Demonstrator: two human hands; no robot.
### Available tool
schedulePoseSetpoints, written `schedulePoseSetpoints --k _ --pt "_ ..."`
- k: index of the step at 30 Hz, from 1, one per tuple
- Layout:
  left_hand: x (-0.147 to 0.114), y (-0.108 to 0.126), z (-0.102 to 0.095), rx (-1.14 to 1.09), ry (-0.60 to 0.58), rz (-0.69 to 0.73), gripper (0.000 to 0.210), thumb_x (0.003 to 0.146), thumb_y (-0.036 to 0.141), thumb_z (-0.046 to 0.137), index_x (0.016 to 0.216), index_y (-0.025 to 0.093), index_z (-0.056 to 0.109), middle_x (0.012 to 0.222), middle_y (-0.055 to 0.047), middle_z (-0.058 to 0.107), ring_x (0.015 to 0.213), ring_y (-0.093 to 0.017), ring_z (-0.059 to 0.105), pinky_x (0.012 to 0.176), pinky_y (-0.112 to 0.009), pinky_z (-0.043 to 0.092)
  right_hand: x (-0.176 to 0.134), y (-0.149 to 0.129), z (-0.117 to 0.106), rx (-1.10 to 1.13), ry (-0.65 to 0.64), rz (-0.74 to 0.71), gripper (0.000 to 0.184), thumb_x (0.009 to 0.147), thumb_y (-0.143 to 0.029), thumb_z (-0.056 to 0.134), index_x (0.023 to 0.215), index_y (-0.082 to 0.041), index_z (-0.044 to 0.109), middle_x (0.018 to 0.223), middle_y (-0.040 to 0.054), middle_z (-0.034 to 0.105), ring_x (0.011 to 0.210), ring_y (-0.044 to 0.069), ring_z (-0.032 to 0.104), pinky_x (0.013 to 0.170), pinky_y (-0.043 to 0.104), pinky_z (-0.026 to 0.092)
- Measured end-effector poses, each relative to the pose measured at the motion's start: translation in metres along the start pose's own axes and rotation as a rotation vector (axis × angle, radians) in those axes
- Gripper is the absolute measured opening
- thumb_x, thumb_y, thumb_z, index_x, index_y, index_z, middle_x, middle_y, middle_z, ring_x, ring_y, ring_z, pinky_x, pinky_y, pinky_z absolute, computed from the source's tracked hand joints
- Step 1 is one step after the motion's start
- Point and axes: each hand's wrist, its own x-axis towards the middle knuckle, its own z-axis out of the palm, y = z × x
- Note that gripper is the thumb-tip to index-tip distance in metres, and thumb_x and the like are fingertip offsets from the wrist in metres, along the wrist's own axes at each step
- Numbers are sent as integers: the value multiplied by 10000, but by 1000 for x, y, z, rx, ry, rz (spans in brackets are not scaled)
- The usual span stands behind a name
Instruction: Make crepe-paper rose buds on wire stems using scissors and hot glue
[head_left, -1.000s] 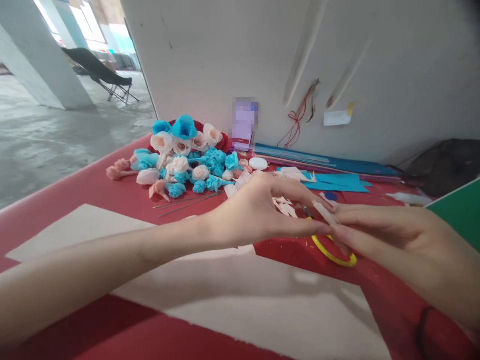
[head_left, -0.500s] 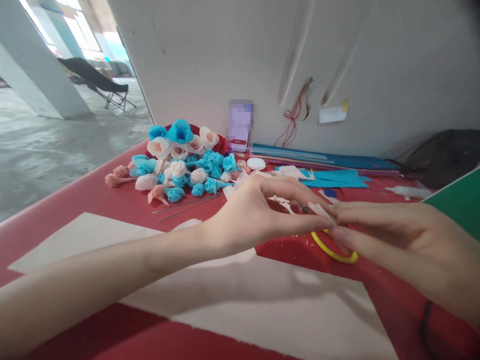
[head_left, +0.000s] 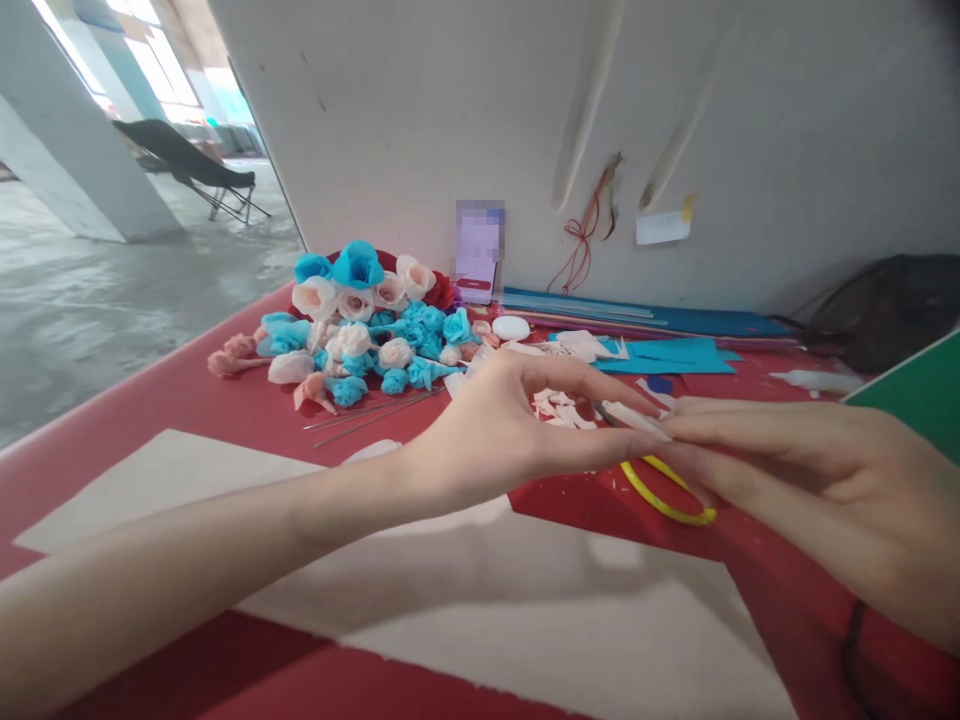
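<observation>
A small strip of pale pink paper (head_left: 636, 418) is pinched between both hands above the red table. My left hand (head_left: 517, 420) reaches in from the left, thumb and fingers closed on the strip's near side. From the right, my right hand (head_left: 787, 470) holds its other end, fingertips pressed together and almost touching the left ones. Below them lie yellow-handled scissors (head_left: 667, 500), their blades mostly hidden by the fingers. Pale paper scraps (head_left: 562, 408) show through the gap in my left hand. Large pale paper sheets (head_left: 555, 610) lie under my left forearm.
Blue, white and pink paper flowers (head_left: 367, 330) are heaped at the back left, with thin wires (head_left: 367, 415) before them. A phone (head_left: 478, 255) leans on the wall. Blue paper (head_left: 667, 355) and a white glue tube (head_left: 817, 381) lie at the back right. A green board (head_left: 915, 400) stands far right.
The pale strip has tilted flatter between my fingers, and my right fingertips have shifted slightly. More of the scraps shows through my left hand. Both hands stay in nearly the same place.
</observation>
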Motion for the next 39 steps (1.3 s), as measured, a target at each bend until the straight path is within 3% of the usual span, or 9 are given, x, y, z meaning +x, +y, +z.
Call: schedulePoseSetpoints --k 5,12,15,18,22,27,31,37,39 --pt "-2 4 0 139 42 55 78 716 208 638 755 163 689 798 14 690 768 -97 604 732 -170 465 -3 0 -2 20 -46 44 220 841 -396 472 1002 -464 605 811 -98 658 723 184 628 530 246 511" --pt "-2 2 3 134 69 32 68 716 172 626 730 154 690 766 20 689 740 -85 602 689 -153 465 -1 2 -3 17 -114 71 229 841 -414 464 1010 -426 619 852 -76 658 755 193 621 583 258 511" --pt "-2 0 3 110 70 16 77 724 186 615 730 162 688 756 27 687 763 -89 603 717 -161 462 0 2 -2 28 -91 82 206 812 -416 514 974 -411 641 813 -73 664 744 193 624 612 256 509" --pt "-1 -2 3 79 63 -13 78 723 172 610 737 153 684 751 20 683 761 -89 600 693 -154 464 1 1 -1 21 -60 100 155 804 -406 526 842 -373 673 713 -68 651 708 183 623 523 225 493" --pt "0 -2 3 29 49 -69 75 716 154 607 744 141 676 741 7 671 748 -92 596 682 -153 469 2 0 -1 24 -66 113 244 821 -412 490 671 -297 645 637 -53 612 667 171 604 460 208 458" --pt "-1 -2 4 -38 29 -148 80 727 179 597 754 158 670 749 14 659 701 -90 593 634 -156 483 2 -1 0 73 -45 114 206 814 -405 503 702 -307 646 664 -64 617 682 158 598 485 191 457" --pt "-1 -3 5 13 38 -157 102 727 228 608 758 162 678 724 20 645 626 -74 565 610 -159 474 0 0 1 94 -93 197 259 825 -443 464 735 -281 645 695 -44 619 679 171 594 514 218 456" --pt "-3 -7 5 -16 31 -102 112 727 228 619 778 148 679 776 -10 664 768 -121 579 689 -197 451 0 2 0 149 -151 297 320 816 -490 446 724 -250 635 678 -26 613 623 166 565 510 228 430" --pt "-3 -8 5 -34 27 -86 101 727 202 617 783 141 674 782 -19 663 799 -130 577 728 -213 445 0 2 1 188 -115 353 332 773 -519 493 681 -232 634 643 -15 600 597 169 551 496 232 417"
